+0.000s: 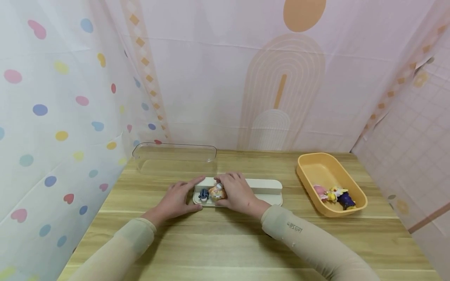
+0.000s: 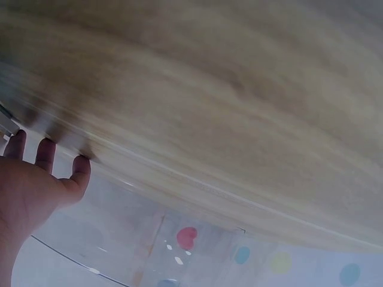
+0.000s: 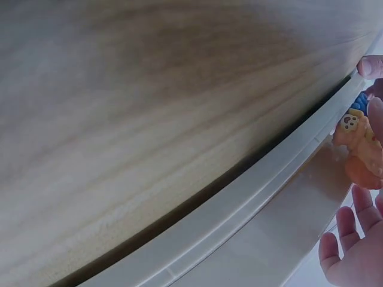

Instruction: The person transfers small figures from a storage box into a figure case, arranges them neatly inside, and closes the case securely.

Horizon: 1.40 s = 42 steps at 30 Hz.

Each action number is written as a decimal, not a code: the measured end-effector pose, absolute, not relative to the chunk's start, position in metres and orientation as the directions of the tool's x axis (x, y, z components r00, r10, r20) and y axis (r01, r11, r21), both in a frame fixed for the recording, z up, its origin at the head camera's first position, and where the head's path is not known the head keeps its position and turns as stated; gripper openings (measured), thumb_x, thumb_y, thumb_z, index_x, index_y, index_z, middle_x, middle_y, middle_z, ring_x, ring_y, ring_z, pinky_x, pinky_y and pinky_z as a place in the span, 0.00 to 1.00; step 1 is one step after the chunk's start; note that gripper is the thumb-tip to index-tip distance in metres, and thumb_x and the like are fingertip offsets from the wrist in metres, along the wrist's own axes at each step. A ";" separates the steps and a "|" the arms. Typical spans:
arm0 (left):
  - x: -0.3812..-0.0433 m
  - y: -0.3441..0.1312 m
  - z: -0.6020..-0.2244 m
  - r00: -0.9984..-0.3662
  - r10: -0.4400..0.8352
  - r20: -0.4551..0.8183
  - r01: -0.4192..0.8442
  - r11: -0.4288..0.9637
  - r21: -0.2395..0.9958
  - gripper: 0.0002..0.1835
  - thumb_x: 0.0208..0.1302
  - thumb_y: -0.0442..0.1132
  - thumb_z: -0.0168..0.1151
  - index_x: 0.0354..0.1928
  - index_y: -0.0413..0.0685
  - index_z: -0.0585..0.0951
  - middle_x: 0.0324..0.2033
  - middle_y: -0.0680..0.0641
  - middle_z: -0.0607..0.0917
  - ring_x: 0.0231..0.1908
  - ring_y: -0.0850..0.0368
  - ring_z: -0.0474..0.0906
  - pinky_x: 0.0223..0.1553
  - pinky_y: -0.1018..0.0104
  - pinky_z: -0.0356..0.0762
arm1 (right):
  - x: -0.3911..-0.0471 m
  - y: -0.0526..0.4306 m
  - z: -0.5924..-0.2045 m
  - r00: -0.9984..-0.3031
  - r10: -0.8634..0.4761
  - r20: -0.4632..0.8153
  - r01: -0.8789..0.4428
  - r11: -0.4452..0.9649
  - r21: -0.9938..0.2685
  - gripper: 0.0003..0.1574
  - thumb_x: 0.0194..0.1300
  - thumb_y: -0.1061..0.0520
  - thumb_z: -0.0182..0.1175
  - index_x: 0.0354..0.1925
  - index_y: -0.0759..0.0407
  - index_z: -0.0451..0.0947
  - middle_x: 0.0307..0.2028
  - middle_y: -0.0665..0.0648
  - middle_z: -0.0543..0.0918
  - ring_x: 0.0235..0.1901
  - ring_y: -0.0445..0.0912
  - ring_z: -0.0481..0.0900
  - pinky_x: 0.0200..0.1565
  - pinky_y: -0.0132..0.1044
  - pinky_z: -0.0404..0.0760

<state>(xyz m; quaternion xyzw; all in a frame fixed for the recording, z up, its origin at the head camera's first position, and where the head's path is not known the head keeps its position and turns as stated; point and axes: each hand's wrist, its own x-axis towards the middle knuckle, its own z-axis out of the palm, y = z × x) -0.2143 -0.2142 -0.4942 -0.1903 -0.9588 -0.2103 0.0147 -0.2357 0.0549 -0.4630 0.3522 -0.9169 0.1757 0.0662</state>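
Note:
A long white stepped display base (image 1: 263,186) lies on the wooden table in front of the person. On its left end stands a small dark blue figurine (image 1: 204,194). Right beside that one is an orange figurine (image 1: 217,192), which the right hand (image 1: 240,195) grips between thumb and fingers. The right wrist view shows the same orange figurine (image 3: 361,143) close over the base (image 3: 239,224). The left hand (image 1: 179,198) rests at the base's left end, thumb and fingers spread and fairly straight along its edge. In the left wrist view the left hand's fingertips (image 2: 81,160) touch the tabletop.
A clear plastic cover (image 1: 175,156) stands at the back left of the table. To the right, a yellow-orange tray (image 1: 316,166) holds several figurines, among them a pink one (image 1: 320,191) and a dark blue one (image 1: 346,200). Patterned curtains (image 1: 204,89) hang behind and at the sides.

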 end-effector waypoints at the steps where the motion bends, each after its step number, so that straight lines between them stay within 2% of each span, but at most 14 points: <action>1: -0.215 -0.214 -0.494 -0.926 0.361 0.109 0.373 0.839 0.397 0.56 0.59 0.59 0.81 0.85 0.72 0.59 0.67 0.39 0.84 0.67 0.31 0.76 0.70 0.21 0.61 | -0.235 0.056 -0.463 -0.746 -0.620 0.244 -0.666 0.693 -0.276 0.52 0.59 0.38 0.81 0.72 0.55 0.71 0.66 0.54 0.83 0.69 0.54 0.75 0.76 0.55 0.67; 10: -0.217 -0.213 -0.497 -0.930 0.355 0.091 0.361 0.843 0.399 0.56 0.58 0.58 0.81 0.85 0.71 0.58 0.68 0.37 0.83 0.69 0.29 0.74 0.72 0.21 0.58 | -0.233 0.085 -0.438 -0.809 -0.541 0.229 -0.583 0.694 -0.422 0.60 0.56 0.38 0.82 0.77 0.58 0.68 0.69 0.57 0.81 0.70 0.57 0.76 0.76 0.57 0.70; 13: -0.218 -0.213 -0.497 -0.932 0.353 0.087 0.357 0.845 0.398 0.57 0.58 0.58 0.81 0.85 0.72 0.58 0.69 0.37 0.82 0.70 0.28 0.73 0.73 0.20 0.57 | -0.239 0.116 -0.421 -0.809 -0.514 0.284 -0.587 0.687 -0.428 0.60 0.56 0.41 0.82 0.76 0.64 0.67 0.68 0.63 0.81 0.68 0.60 0.78 0.73 0.59 0.74; 17: -0.217 -0.213 -0.497 -0.932 0.353 0.088 0.357 0.844 0.400 0.57 0.59 0.58 0.81 0.85 0.72 0.57 0.70 0.38 0.81 0.70 0.28 0.73 0.73 0.20 0.57 | -0.251 0.178 -0.401 -0.855 -0.409 0.320 -0.517 0.721 -0.460 0.56 0.59 0.48 0.81 0.74 0.69 0.66 0.66 0.70 0.80 0.66 0.66 0.78 0.69 0.62 0.77; 20: -0.215 -0.212 -0.499 -0.932 0.352 0.084 0.355 0.843 0.405 0.56 0.58 0.59 0.81 0.85 0.73 0.58 0.70 0.38 0.82 0.70 0.29 0.73 0.73 0.20 0.57 | -0.256 0.235 -0.389 -0.927 -0.290 0.236 -0.373 0.766 -0.523 0.56 0.66 0.48 0.77 0.78 0.68 0.60 0.70 0.73 0.76 0.68 0.69 0.76 0.68 0.65 0.76; 23: -0.213 -0.211 -0.501 -0.932 0.353 0.079 0.353 0.841 0.409 0.56 0.58 0.58 0.81 0.85 0.73 0.58 0.70 0.38 0.82 0.70 0.29 0.73 0.73 0.20 0.56 | -0.258 0.292 -0.381 -0.968 -0.220 0.123 -0.251 0.795 -0.552 0.56 0.73 0.46 0.70 0.81 0.70 0.52 0.72 0.79 0.70 0.68 0.75 0.73 0.66 0.69 0.76; 28: -0.213 -0.210 -0.500 -0.931 0.355 0.081 0.356 0.840 0.409 0.57 0.59 0.59 0.81 0.85 0.74 0.57 0.70 0.39 0.82 0.70 0.30 0.73 0.73 0.21 0.56 | -0.253 0.364 -0.375 -0.972 -0.206 -0.112 -0.120 0.848 -0.517 0.52 0.81 0.44 0.59 0.79 0.80 0.51 0.68 0.87 0.70 0.64 0.79 0.74 0.61 0.69 0.80; 31: -0.215 -0.211 -0.499 -0.930 0.358 0.082 0.359 0.840 0.406 0.56 0.59 0.59 0.81 0.85 0.74 0.57 0.70 0.39 0.81 0.70 0.31 0.73 0.74 0.21 0.56 | -0.251 0.383 -0.380 -0.941 -0.254 -0.222 -0.134 0.886 -0.445 0.48 0.79 0.46 0.62 0.74 0.83 0.59 0.62 0.86 0.77 0.60 0.77 0.79 0.58 0.66 0.82; 34: -0.216 -0.213 -0.498 -0.932 0.353 0.079 0.354 0.844 0.403 0.56 0.59 0.58 0.81 0.85 0.72 0.58 0.70 0.38 0.81 0.70 0.30 0.73 0.74 0.21 0.56 | -0.251 0.387 -0.391 -0.914 -0.302 -0.271 -0.196 0.914 -0.356 0.50 0.71 0.44 0.70 0.70 0.81 0.65 0.58 0.83 0.81 0.58 0.75 0.81 0.58 0.65 0.82; 38: -0.213 -0.214 -0.498 -0.936 0.344 0.075 0.345 0.850 0.398 0.56 0.59 0.58 0.81 0.85 0.70 0.58 0.70 0.38 0.81 0.70 0.29 0.73 0.73 0.21 0.57 | -0.251 0.376 -0.408 -0.906 -0.357 -0.229 -0.271 0.902 -0.336 0.55 0.59 0.45 0.79 0.69 0.78 0.68 0.57 0.81 0.83 0.56 0.73 0.83 0.57 0.65 0.82; 42: -0.211 -0.215 -0.499 -0.935 0.348 0.076 0.348 0.849 0.398 0.56 0.59 0.58 0.81 0.85 0.69 0.59 0.70 0.38 0.82 0.69 0.29 0.74 0.72 0.20 0.57 | -0.252 0.363 -0.422 -0.902 -0.404 -0.152 -0.338 0.880 -0.332 0.51 0.55 0.46 0.80 0.66 0.74 0.73 0.53 0.76 0.86 0.51 0.66 0.87 0.54 0.58 0.84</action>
